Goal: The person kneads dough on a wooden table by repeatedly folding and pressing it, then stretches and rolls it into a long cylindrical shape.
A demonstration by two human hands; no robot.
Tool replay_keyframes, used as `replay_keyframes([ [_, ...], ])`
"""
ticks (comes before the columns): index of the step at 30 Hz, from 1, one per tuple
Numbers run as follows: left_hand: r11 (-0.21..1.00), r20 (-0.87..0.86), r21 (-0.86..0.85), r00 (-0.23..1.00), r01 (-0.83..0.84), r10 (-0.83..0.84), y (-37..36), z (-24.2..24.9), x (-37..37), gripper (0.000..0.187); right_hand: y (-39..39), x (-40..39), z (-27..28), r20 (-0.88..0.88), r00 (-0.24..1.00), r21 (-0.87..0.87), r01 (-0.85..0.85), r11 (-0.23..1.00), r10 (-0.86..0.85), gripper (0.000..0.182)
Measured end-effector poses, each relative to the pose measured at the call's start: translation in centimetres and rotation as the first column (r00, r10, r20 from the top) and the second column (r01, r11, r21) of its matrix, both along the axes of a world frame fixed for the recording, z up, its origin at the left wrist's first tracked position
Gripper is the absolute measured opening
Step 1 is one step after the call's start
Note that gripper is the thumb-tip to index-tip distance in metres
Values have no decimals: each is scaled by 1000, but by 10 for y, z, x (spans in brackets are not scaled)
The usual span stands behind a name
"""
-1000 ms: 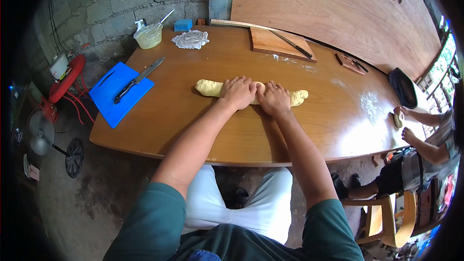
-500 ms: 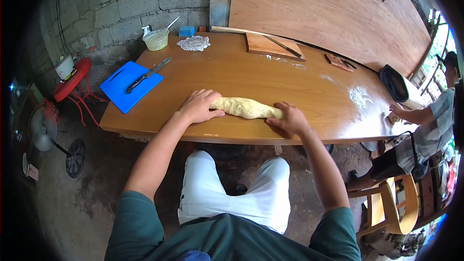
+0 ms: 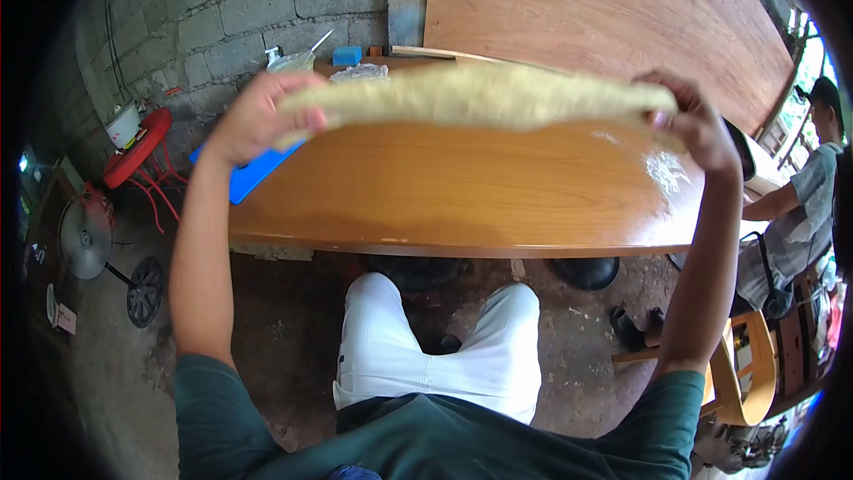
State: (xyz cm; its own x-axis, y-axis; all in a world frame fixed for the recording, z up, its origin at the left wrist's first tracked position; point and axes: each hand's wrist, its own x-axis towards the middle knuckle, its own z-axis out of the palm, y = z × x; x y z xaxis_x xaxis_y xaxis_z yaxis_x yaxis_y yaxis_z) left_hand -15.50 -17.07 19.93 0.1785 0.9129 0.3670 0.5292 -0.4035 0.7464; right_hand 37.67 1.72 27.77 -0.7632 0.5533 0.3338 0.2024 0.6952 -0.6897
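Note:
A long strip of pale yellow dough [image 3: 480, 98], blurred by motion, hangs in the air above the wooden table [image 3: 462, 187]. Its left end is gripped by my left hand [image 3: 267, 120], with the fingers and thumb closed round it. My right hand [image 3: 693, 120] grips the other end, its fingers likewise closed. The dough is stretched wide between the two hands and hides much of the table's far side. White flour [image 3: 665, 173] is scattered on the tabletop near my right forearm.
A blue board [image 3: 253, 176] lies partly hidden behind my left hand. Along the back are a bowl with a utensil [image 3: 293, 60], a blue block [image 3: 346, 55] and crumpled plastic [image 3: 360, 72]. Another person [image 3: 804, 204] stands at the right, near a wooden chair [image 3: 746, 373].
Both hands have lifted the dough off the table and moved far apart. The dough is now much longer. The person at the right has shifted slightly.

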Motion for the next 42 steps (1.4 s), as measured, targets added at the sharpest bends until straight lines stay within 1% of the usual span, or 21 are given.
replay_keyframes([
  [1, 991, 34, 135, 999, 7, -12, 4, 10, 0, 43, 13, -2, -2, -119, 993, 5, -24, 1000, 25, 52],
  [4, 995, 213, 102, 977, -16, -6, 31, -11, 6, 34, 39, -17, -51, -246, 969, -311, -49, 949, -30, 49],
  [6, 990, 85, -131, 994, -58, 69, 58, -68, -8, 33, 80, -33, -127, -116, 993, -539, -51, 841, -14, 45],
  [7, 976, -100, -204, 993, -77, 58, 72, -104, -18, 35, 73, -52, -144, 367, 915, -316, 291, 903, -166, 44],
  [8, 937, -315, -287, 943, -202, 107, 81, -142, -29, 36, 105, -51, -205, 499, 829, -64, 326, 943, -253, 38],
  [9, 929, -582, -205, 802, -308, 137, 79, -172, -34, 38, 135, -49, -258, 589, 721, 196, 311, 930, -365, 33],
  [10, 917, -584, -91, 767, -387, 266, 72, -182, -27, 38, 125, -50, -266, 589, 720, 192, 317, 929, -367, 33],
  [12, 888, -568, 29, 723, -459, 393, 79, -182, -9, 38, 94, -70, -275, 50, 735, 589, 525, 614, -676, 23],
  [14, 790, -484, 491, 639, -367, 598, 77, -167, 32, 39, 47, -101, -251, 39, 787, 572, 487, 660, -615, 20],
  [15, 845, -427, 424, 750, -327, 504, 77, -156, 65, 42, 23, -120, -238, 8, 837, 564, 448, 693, -547, 17],
  [16, 957, -397, 197, 875, -214, 278, 74, -144, 97, 50, 0, -138, -235, 144, 858, 408, 403, 819, -494, 21],
  [17, 1000, -437, 15, 899, 10, -2, 75, -145, 121, 64, -20, -152, -239, 266, 873, 230, 355, 906, -409, 26],
  [18, 994, -550, -107, 834, -19, -43, 80, -158, 139, 83, -24, -164, -263, 226, 882, 334, 327, 884, -412, 37],
  [19, 972, -602, -218, 796, -91, -60, 92, -177, 148, 94, -18, -172, -295, 191, 892, 431, 298, 852, -409, 48],
  [21, 973, -582, -164, 812, -164, 39, 129, -204, 148, 95, 2, -181, -324, 287, 832, 427, 333, 841, -475, 77],
  [25, 939, -582, -62, 777, -338, 241, 196, -229, 136, 87, 44, -211, -329, 292, 762, 449, 424, 786, -578, 83],
  [29, 892, -534, -148, 794, -427, 291, 266, -226, 119, 84, 108, -253, -315, 438, 648, 396, 483, 781, -623, 90],
  [35, 746, -394, -82, 709, -661, 585, 348, -226, 108, 77, 205, -297, -305, 483, 642, 339, 491, 803, -596, 85],
  [38, 705, -226, 136, 671, -696, 706, 407, -240, 83, 63, 256, -322, -311, 211, 735, 401, 536, 743, -645, 67],
  [41, 749, -234, 149, 714, -645, 661, 435, -231, 68, 60, 292, -334, -309, 152, 800, 427, 477, 769, -581, 53],
  [42, 750, -231, 160, 715, -641, 660, 446, -232, 65, 60, 303, -338, -319, 11, 814, 499, 499, 708, -581, 42],
])
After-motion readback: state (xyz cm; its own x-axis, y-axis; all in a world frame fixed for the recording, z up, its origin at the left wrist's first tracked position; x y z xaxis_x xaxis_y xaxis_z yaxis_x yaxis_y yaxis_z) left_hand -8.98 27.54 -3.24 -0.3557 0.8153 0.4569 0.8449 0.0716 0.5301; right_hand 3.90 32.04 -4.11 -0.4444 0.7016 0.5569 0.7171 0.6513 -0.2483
